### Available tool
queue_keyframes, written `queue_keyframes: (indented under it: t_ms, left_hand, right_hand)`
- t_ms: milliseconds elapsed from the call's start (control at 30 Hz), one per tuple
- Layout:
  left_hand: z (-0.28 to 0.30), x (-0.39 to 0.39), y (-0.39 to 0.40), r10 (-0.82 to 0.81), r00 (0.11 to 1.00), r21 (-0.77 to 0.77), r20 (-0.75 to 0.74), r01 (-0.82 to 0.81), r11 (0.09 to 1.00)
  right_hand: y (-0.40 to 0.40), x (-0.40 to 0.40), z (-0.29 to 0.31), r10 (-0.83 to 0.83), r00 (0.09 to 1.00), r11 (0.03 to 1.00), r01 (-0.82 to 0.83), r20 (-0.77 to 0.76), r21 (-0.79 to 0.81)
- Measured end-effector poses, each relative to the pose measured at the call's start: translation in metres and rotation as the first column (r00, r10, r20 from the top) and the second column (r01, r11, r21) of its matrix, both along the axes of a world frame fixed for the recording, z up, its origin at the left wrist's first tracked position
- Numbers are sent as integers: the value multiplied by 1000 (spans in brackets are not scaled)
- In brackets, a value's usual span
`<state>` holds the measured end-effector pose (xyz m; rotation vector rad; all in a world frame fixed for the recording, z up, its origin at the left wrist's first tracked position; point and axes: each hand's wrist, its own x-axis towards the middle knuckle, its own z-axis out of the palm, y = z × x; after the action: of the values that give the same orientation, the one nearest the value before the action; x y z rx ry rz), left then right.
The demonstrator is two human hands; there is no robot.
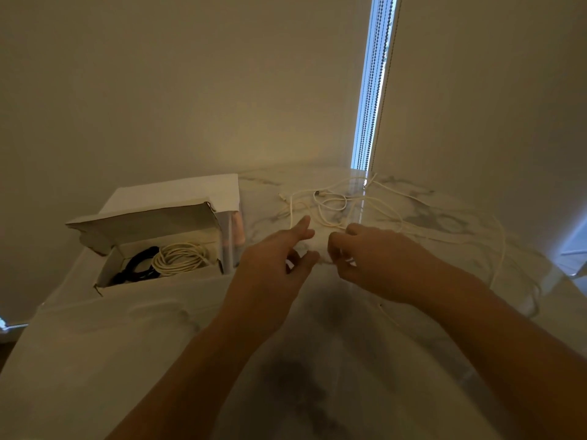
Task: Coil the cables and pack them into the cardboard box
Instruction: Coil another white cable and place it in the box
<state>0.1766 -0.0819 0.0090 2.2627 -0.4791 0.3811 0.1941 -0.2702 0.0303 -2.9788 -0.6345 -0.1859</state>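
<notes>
An open cardboard box (pixel 104 281) stands at the left of the marble table, its lid (pixel 143 217) raised. Inside lie a coiled black cable (pixel 136 265) and a coiled white cable (pixel 181 257). A long white cable (pixel 336 201) sprawls loose over the table's far middle and right. My left hand (pixel 273 265) hovers at the centre with the forefinger stretched out and thumb and fingers pinching the cable. My right hand (pixel 374 262) is beside it, fingers curled, pinching the same white cable. The strand between the two hands is blurred.
The marble table (pixel 158 360) ends at a wall behind and at a drop on the right (pixel 559 281). Blind cords (pixel 371 106) hang in a bright window gap at the back. A clear plastic piece (pixel 233 239) stands against the box's right side.
</notes>
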Motion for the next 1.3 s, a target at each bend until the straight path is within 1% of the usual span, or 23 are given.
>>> queue_keyframes:
  t_ms: [67, 133, 233, 333, 400, 433, 500, 567, 667, 700, 767, 867, 933, 1000, 1100, 1200, 1233, 1300]
  left_hand:
    - [-1, 0, 2, -27, 1000, 87, -9, 28, 996]
    - [-1, -1, 2, -53, 997, 162, -61, 62, 985]
    - [0, -2, 0, -49, 984, 204, -172, 84, 975]
    - [0, -3, -4, -35, 981, 237, -192, 81, 968]
    - [3, -8, -5, -43, 978, 177, -202, 80, 981]
    - [6, -10, -5, -62, 973, 110, -224, 89, 990]
    - [12, -14, -4, -124, 957, -52, -261, 114, 992]
    - [18, -15, -3, -194, 938, -243, -286, 124, 962]
    - [24, -17, 0, -305, 890, -524, -340, 90, 847]
    - [26, -17, 2, -348, 869, -613, -352, 67, 787]
    - [31, -17, 7, -467, 813, -770, -347, 38, 637]
    - [38, -15, 14, -632, 733, -907, -251, 50, 419]
    - [40, -13, 18, -670, 719, -951, -185, 40, 306]
    - [41, -10, 23, -669, 730, -971, -141, 32, 239]
    - [41, -7, 31, -642, 758, -982, -116, 11, 190]
    - [39, -4, 35, -590, 802, -992, -95, -28, 122]
    - [38, -2, 35, -564, 820, -993, -96, -42, 107]
    - [36, 0, 35, -511, 853, -993, -107, -62, 105]
  right_hand:
    - [2, -9, 6, 27, 999, 999, -26, -25, 17]
    - [2, -15, 14, 66, 998, 997, -67, 24, 47]
    - [4, -20, 23, 123, 990, 984, -130, 67, 121]
    - [7, -22, 25, 175, 982, 962, -185, 68, 200]
    - [5, -21, 25, 186, 979, 949, -200, 77, 242]
    - [3, -19, 26, 177, 980, 942, -195, 86, 273]
    - [-3, -16, 27, 149, 983, 926, -175, 103, 335]
    - [-10, -12, 29, 136, 985, 903, -167, 106, 396]
    - [-17, -8, 29, 105, 979, 891, -170, 173, 422]
    - [-19, -7, 29, 80, 978, 898, -154, 193, 412]
    - [-21, -3, 26, 33, 977, 918, -114, 213, 380]
    - [-20, 0, 20, -8, 978, 931, -69, 209, 359]
    - [-16, 1, 15, -4, 984, 931, -61, 178, 359]
    - [-10, 1, 11, 22, 989, 938, -70, 144, 339]
    - [2, -6, 10, 72, 995, 948, -90, 69, 304]
    - [17, -17, 11, 105, 994, 963, -97, -21, 251]
    - [21, -21, 12, 125, 991, 960, -112, -35, 255]
    - [30, -32, 14, 170, 985, 957, -156, -37, 244]
